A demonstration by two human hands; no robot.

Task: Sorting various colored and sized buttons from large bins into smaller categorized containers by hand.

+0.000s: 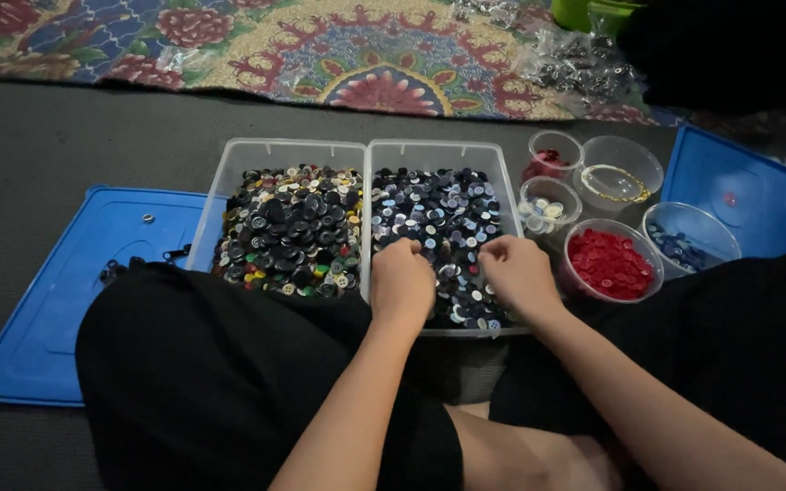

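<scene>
both hands, left hand point(402, 282) and right hand point(518, 275), dig in the blue-button bin point(437, 155), fingers curled, grip unclear; red cup point(609, 264) filled; mixed bin point(288, 150) still full

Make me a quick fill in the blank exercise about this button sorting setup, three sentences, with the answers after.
1. Both hands, left hand and right hand, rest in the ____ of the two clear bins.
2. The tub nearest the right hand holds ____ buttons.
3. Flat lids of ____ colour lie at either side.

Answers: right; red; blue
</scene>
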